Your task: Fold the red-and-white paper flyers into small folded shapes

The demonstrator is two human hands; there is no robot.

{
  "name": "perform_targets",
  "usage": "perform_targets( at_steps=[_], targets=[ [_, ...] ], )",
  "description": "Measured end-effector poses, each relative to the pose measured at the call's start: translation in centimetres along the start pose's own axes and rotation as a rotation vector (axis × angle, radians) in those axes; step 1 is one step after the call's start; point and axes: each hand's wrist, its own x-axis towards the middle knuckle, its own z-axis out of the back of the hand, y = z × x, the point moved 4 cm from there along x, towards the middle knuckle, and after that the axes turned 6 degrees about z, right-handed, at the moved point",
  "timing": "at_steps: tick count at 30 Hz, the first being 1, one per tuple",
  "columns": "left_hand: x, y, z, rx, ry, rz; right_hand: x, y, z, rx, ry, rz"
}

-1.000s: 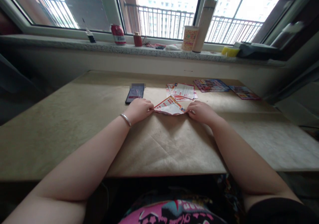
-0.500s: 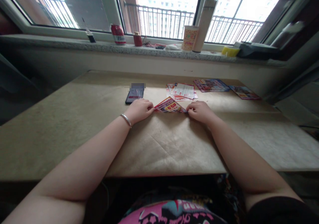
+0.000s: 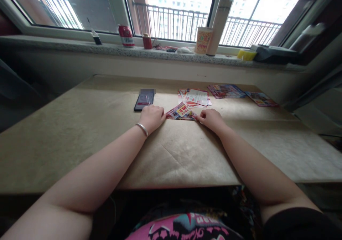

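A colourful folded paper flyer (image 3: 181, 112), roughly triangular with a yellow price patch, lies on the table between my hands. My left hand (image 3: 152, 119), with a silver bangle at the wrist, is closed with thumb and fingertips at the flyer's left corner. At the right corner, my right hand (image 3: 212, 119) pinches the paper between thumb and curled fingers. Just beyond the flyer rests a loose pile of printed flyers (image 3: 197, 97), a white-faced one on top. A dark phone (image 3: 144, 100) lies beyond my left hand, its screen lit.
Farther right are two more stacks of flyers, one larger (image 3: 226, 91) and one smaller (image 3: 262, 99). On the windowsill (image 3: 107, 52) stand a red can (image 3: 126, 36), a small red bottle (image 3: 146, 41), a paper cup (image 3: 203, 40), a tall tube (image 3: 219, 26) and yellow tape (image 3: 246, 55).
The flyer now lies flatter and looks narrower, its price patch turned more steeply. My right hand has moved slightly left, and my left wrist has shifted a little to the right.
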Motion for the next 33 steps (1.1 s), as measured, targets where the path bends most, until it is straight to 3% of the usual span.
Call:
perform_targets(
  at_steps=[9, 13, 19, 23, 28, 33],
  targets=[
    [-0.1, -0.5, 0.1, 0.05, -0.026, -0.031, 0.1, 0.0, -0.1, -0.038, -0.008, -0.007],
    [-0.1, -0.1, 0.1, 0.022, -0.049, -0.029, 0.1, -0.2, -0.2, 0.101, -0.069, 0.107],
    [-0.1, 1.0, 0.6, -0.112, -0.175, -0.016, -0.6, 0.0, 0.8, 0.259, -0.27, 0.34],
    [-0.2, 0.5, 0.7, -0.245, -0.166, -0.193, -1.1, 1.0, 1.2, 0.17, -0.268, 0.453],
    [-0.8, -1.2, 0.5, -0.326, -0.064, -0.47, -1.5, 2.5, 1.4, 0.055, -0.112, 0.511],
    [-1.1, -1.7, 0.3, -0.334, -0.005, -0.531, -1.7, 2.9, 1.7, 0.064, -0.044, 0.543]
  ],
)
